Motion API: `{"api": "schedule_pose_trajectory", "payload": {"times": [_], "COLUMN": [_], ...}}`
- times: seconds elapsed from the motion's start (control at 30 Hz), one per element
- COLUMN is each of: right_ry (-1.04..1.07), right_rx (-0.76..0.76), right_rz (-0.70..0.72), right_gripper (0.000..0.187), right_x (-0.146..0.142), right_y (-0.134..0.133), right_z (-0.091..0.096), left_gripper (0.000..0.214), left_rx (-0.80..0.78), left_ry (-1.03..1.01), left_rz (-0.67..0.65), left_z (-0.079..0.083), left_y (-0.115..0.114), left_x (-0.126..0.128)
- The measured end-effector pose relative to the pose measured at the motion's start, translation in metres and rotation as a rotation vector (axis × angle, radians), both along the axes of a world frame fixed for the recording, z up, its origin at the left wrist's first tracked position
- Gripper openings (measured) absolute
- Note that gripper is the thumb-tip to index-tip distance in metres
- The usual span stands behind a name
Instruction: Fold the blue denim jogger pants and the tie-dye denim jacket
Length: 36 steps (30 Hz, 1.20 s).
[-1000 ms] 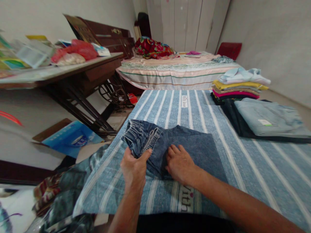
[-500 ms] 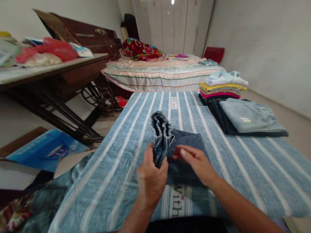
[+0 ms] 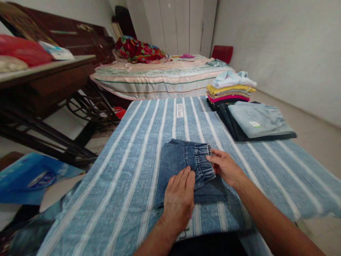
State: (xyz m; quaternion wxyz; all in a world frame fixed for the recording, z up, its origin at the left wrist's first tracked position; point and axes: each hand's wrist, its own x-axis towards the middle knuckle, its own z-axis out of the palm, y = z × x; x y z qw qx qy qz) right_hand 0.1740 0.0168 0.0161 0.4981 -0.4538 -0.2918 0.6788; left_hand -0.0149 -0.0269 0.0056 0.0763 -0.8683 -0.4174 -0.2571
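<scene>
A folded pair of dark blue jeans [image 3: 181, 160] lies on the blue striped sheet [image 3: 128, 170] right in front of me, its elastic waistband turned to the right. My left hand [image 3: 179, 199] rests flat on the near part of the jeans, fingers stretched out. My right hand [image 3: 225, 165] touches the right end of the waistband with its fingers curled at the cloth's edge.
Folded light blue jeans on dark ones [image 3: 257, 122] lie at the sheet's right. Behind them stands a stack of coloured folded clothes [image 3: 229, 89]. A bed [image 3: 160, 76] with a red bundle is at the back. A dark wooden table [image 3: 45, 81] stands left, a blue bag [image 3: 32, 176] beneath.
My left hand has carried the waistband end up and over to the right, laid it on the rest of the jeans and now presses flat. My right hand shifted to the waistband's right edge.
</scene>
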Motion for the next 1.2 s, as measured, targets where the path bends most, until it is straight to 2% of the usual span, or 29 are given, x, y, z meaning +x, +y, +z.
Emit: {"api": "schedule_pose_trajectory", "payload": {"times": [0.1,0.4,0.57,0.63,0.73,0.8,0.87,0.93,1.0,1.1,1.2], "right_ry": [-0.027,-0.166,-0.378,-0.540,-1.010,-1.319,-1.441,-1.435,-1.454,-1.546,-1.581], "right_rx": [0.048,0.072,0.016,0.023,0.140,0.317,0.554,0.761,0.830,0.745,0.680], "right_rz": [-0.054,-0.155,-0.091,-0.072,-0.134,-0.227,-0.248,-0.153,-0.011,0.170,0.268], "right_gripper": [0.043,0.054,0.053,0.057,0.057,0.048,0.038,0.036,0.040,0.048,0.052], "right_x": [0.002,0.008,0.011,0.015,0.016,0.010,-0.002,-0.018,-0.033,-0.044,-0.042], "right_y": [-0.002,-0.013,-0.013,-0.015,-0.020,-0.025,-0.030,-0.031,-0.029,-0.021,-0.017], "right_z": [0.000,-0.006,-0.010,-0.011,-0.003,0.006,0.014,0.018,0.016,0.008,0.000], "left_gripper": [0.041,0.040,0.044,0.045,0.046,0.046,0.045,0.044,0.045,0.044,0.015], "left_rx": [0.073,0.067,0.006,-0.001,0.007,0.003,-0.025,-0.083,-0.180,-0.408,-0.610], "left_ry": [0.011,0.107,0.203,0.213,0.206,0.201,0.201,0.200,0.188,0.120,-0.015], "left_rz": [-0.010,-0.060,-0.065,-0.068,-0.073,-0.067,-0.068,-0.078,-0.094,-0.181,-0.235], "left_z": [0.003,0.007,0.008,0.007,0.005,0.004,0.003,0.006,0.013,0.030,0.045], "left_y": [-0.001,-0.005,-0.006,-0.006,-0.006,-0.007,-0.009,-0.011,-0.011,-0.004,0.010], "left_x": [0.000,0.003,0.004,0.003,0.003,0.004,0.006,0.007,0.005,-0.005,-0.015]}}
